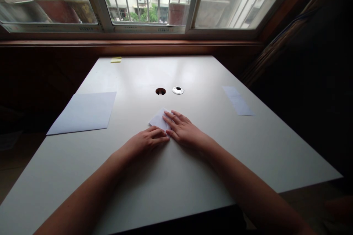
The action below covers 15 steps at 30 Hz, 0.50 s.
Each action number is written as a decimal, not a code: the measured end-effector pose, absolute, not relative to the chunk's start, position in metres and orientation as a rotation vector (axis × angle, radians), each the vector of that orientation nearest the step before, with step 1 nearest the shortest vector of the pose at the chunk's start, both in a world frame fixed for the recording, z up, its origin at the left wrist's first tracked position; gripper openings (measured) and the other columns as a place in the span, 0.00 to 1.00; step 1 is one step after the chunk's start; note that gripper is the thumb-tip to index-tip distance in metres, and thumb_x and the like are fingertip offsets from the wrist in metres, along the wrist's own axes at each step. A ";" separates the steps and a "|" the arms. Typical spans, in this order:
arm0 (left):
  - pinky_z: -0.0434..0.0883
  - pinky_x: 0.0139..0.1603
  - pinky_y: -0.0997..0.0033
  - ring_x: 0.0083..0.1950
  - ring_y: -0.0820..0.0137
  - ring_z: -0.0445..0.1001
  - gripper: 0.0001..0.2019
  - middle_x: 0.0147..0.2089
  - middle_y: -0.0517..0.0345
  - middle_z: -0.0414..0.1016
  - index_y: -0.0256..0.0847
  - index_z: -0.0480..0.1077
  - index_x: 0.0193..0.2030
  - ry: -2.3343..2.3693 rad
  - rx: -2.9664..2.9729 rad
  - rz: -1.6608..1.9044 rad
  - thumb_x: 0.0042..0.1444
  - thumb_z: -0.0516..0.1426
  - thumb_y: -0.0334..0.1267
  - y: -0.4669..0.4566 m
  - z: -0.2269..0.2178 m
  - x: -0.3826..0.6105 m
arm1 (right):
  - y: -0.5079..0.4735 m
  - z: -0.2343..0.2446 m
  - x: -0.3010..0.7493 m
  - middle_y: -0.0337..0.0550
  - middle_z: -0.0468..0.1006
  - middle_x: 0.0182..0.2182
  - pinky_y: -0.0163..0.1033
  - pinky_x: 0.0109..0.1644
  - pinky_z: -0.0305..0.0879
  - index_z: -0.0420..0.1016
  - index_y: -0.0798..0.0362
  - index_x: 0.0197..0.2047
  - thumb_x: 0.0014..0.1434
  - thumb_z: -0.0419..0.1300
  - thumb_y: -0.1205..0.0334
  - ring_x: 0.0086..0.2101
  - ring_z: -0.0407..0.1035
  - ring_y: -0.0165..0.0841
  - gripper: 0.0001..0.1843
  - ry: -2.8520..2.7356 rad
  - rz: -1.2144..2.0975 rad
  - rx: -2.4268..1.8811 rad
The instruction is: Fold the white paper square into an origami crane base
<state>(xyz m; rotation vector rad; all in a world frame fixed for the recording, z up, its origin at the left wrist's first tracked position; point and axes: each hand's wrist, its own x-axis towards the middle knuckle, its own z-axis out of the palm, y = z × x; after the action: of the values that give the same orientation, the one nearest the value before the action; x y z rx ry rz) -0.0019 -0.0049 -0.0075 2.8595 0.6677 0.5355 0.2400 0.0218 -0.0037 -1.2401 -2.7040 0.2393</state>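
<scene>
A small folded piece of white paper (158,119) lies on the white table in front of me, one corner pointing away. My right hand (180,126) rests flat over its right side, fingers stretched and slightly spread. At the near corner my left hand (151,136) has its fingers bent and drawn together, with the paper's edge at the thumb and fingertips. The two hands almost meet there, and they hide the paper's near and right parts.
A stack of white paper sheets (85,112) lies on the left, and a paper strip (238,101) on the right. Beyond my hands are a round hole (160,91) and its metal cover (178,90). Yellow sticky notes (116,60) sit at the far edge, below a window (149,0).
</scene>
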 end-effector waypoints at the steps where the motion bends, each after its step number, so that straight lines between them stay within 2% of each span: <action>1: 0.72 0.59 0.59 0.55 0.64 0.71 0.20 0.53 0.47 0.74 0.42 0.67 0.63 0.671 2.882 0.524 0.67 0.50 0.29 -0.005 -0.008 -0.001 | 0.022 -0.004 0.240 0.41 0.46 0.73 0.55 0.72 0.49 0.49 0.46 0.74 0.71 0.44 0.46 0.70 0.43 0.47 0.32 -2.702 0.235 -1.242; 4: 0.72 0.58 0.56 0.52 0.62 0.70 0.21 0.51 0.46 0.74 0.41 0.66 0.65 0.709 2.943 0.490 0.66 0.50 0.28 -0.006 -0.009 0.002 | 0.022 -0.006 0.239 0.40 0.47 0.73 0.54 0.71 0.49 0.49 0.46 0.74 0.71 0.45 0.47 0.70 0.43 0.46 0.32 -2.692 0.222 -1.248; 8: 0.72 0.59 0.55 0.52 0.61 0.69 0.21 0.51 0.45 0.72 0.42 0.67 0.64 0.757 2.956 0.443 0.66 0.51 0.30 -0.007 -0.011 0.004 | 0.026 -0.007 0.238 0.41 0.52 0.72 0.54 0.69 0.52 0.53 0.46 0.72 0.72 0.44 0.49 0.68 0.47 0.45 0.29 -2.646 0.233 -1.267; 12: 0.73 0.60 0.56 0.58 0.59 0.68 0.21 0.59 0.45 0.67 0.46 0.69 0.62 0.766 2.923 0.472 0.64 0.52 0.28 -0.007 -0.010 0.003 | 0.035 -0.008 0.241 0.43 0.64 0.66 0.53 0.66 0.57 0.63 0.44 0.68 0.70 0.49 0.50 0.61 0.56 0.45 0.25 -2.532 0.303 -1.264; 15: 0.72 0.61 0.57 0.62 0.59 0.66 0.21 0.64 0.47 0.65 0.47 0.71 0.60 0.759 2.865 0.509 0.64 0.52 0.26 -0.006 -0.009 0.001 | 0.042 -0.010 0.247 0.46 0.70 0.58 0.50 0.63 0.61 0.67 0.46 0.66 0.68 0.54 0.53 0.55 0.60 0.44 0.25 -2.420 0.390 -1.239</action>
<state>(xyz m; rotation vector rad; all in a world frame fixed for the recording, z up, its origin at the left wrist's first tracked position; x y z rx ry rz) 0.0007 -0.0055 -0.0094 2.8653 0.7590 0.5094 0.2470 0.0424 -0.0095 -1.2394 -2.4198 0.3899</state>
